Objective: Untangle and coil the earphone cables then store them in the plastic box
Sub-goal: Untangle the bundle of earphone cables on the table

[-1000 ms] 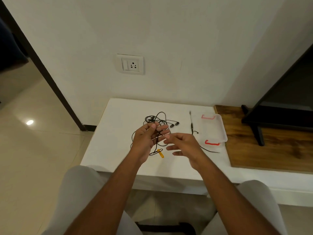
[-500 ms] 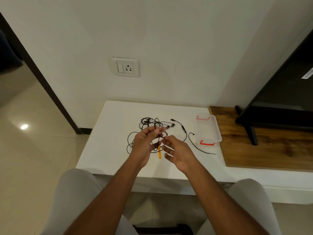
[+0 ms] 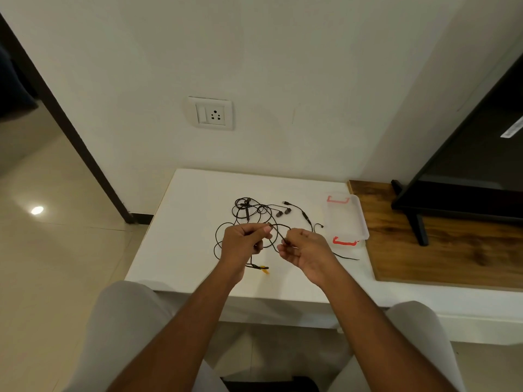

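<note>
Here, at a low white table (image 3: 181, 227), my two bare hands work a strand of black earphone cables (image 3: 249, 212) above the tabletop's middle. My left hand (image 3: 243, 243) is curled around the wire, thumb and forefinger pinching it near the knuckles. My right hand (image 3: 307, 250), just beside it, pinches the same strand between its fingertips, and a short loop arches from one hand to the other. The rest of the tangle lies on the table behind my hands, toward the far edge, looped over itself. A pair of dark earbuds (image 3: 283, 213) rests just right of the knot, and a thin lead with an inline remote (image 3: 306, 217) trails toward the right edge. Below my left wrist, nearer the front edge, a small orange tie (image 3: 265, 269) sits on a hanging piece of cable. The clear plastic box (image 3: 346, 219) with red clasps stands at the table's right edge, apart from both hands, against a wooden shelf (image 3: 438, 250). A black stand (image 3: 418, 230) rests on that shelf, and a white wall socket (image 3: 210, 113) is set above the table's far edge.
</note>
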Demonstrator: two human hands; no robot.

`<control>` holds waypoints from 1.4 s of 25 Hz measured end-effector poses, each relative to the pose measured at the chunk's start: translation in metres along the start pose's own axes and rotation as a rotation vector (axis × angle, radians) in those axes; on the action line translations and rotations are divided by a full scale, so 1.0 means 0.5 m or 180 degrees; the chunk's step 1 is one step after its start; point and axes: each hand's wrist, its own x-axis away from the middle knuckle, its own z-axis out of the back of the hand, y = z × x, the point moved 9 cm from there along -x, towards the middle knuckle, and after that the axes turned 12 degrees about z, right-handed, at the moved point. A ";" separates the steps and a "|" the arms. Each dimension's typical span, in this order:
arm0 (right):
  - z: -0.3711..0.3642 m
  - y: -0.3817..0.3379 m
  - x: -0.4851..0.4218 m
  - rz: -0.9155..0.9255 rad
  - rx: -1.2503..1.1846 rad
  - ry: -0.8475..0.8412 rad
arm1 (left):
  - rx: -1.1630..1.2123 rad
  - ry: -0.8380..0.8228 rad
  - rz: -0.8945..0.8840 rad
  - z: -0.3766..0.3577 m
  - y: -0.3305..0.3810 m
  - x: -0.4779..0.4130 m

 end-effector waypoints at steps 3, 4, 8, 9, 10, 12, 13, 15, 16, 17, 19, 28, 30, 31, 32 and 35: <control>-0.012 -0.001 0.004 0.0246 0.1510 -0.0521 | 0.0243 0.0122 0.0076 0.008 0.002 0.002; -0.009 0.006 0.003 0.0302 0.2132 -0.0733 | 0.0377 0.0177 0.0103 0.015 0.005 0.003; 0.071 0.015 -0.009 0.0362 0.4304 -0.1021 | 0.0923 0.0452 0.0109 0.063 0.025 -0.003; 0.102 0.002 -0.015 0.0352 0.4489 -0.0904 | 0.1022 0.0521 0.0111 0.077 0.028 -0.006; 0.133 -0.016 -0.022 0.0344 0.4563 -0.0757 | 0.1113 0.0587 0.0122 0.089 0.029 -0.008; 0.187 -0.057 -0.039 0.0398 0.4659 -0.0455 | 0.1329 0.0721 0.0152 0.117 0.030 -0.012; 0.209 -0.075 -0.046 0.0440 0.4765 -0.0327 | 0.1469 0.0795 0.0167 0.133 0.030 -0.015; 0.242 -0.103 -0.058 0.0537 0.4901 -0.0106 | 0.1741 0.1004 0.0189 0.176 0.032 -0.020; 0.256 -0.113 -0.062 0.0585 0.4888 -0.0017 | 0.1836 0.1132 0.0191 0.200 0.031 -0.022; 0.266 -0.123 -0.064 0.0627 0.4892 0.0036 | 0.1912 0.1259 0.0194 0.224 0.030 -0.024; 0.280 -0.145 -0.066 0.0686 0.5065 0.0079 | 0.2019 0.1488 0.0227 0.269 0.020 -0.026; 0.292 -0.215 -0.056 0.1110 0.5103 0.0419 | 0.2195 0.2317 0.0465 0.388 -0.024 -0.022; 0.291 -0.225 -0.052 0.1308 0.4995 0.0445 | 0.2154 0.2384 0.0474 0.397 -0.024 -0.021; 0.289 -0.228 -0.050 0.1347 0.4952 0.0423 | 0.2128 0.2388 0.0461 0.398 -0.021 -0.022; 0.286 -0.229 -0.051 0.1361 0.4872 0.0366 | 0.2108 0.2368 0.0438 0.397 -0.018 -0.024; 0.257 -0.237 -0.067 0.1546 0.4586 0.0133 | 0.2007 0.2217 0.0338 0.384 -0.004 -0.025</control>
